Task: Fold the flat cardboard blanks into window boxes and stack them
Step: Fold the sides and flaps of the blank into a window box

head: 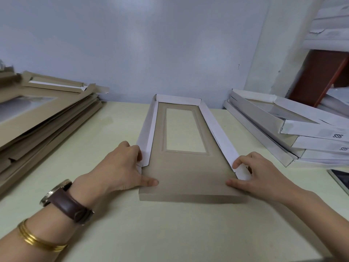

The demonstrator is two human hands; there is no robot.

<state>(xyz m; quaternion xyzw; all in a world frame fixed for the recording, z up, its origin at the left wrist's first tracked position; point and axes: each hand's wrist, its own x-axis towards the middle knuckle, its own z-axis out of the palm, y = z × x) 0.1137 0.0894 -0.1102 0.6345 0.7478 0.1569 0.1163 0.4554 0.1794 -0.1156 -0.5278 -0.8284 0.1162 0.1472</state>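
Kraft-brown board, white on the outside. Head view: half-formed box (185, 167) sits mid-counter (170, 233), with its far end close to the back edge and its window (184, 131) facing down.

- The two long walls and the far wall are up. The near flap (188, 193) lies flat, pointing at the front edge, not yet raised.
- Left hand (120, 167): fingers curled on the near end of the left wall and its corner tab, thumb flat on the base panel.
- Right hand (260, 173): mirrored, fingers pinching the right corner tab, thumb on the panel. The box spans between the two hands, both in contact.

Step, as I read it: closing the near end. Next move is probably to turn both tabs inward, lift the near flap over them and lock it. The tabs need holding square while the flap comes up.

Flat blanks (47, 114) are piled at the left edge, and the finished boxes (294, 127) are stacked at the back right.
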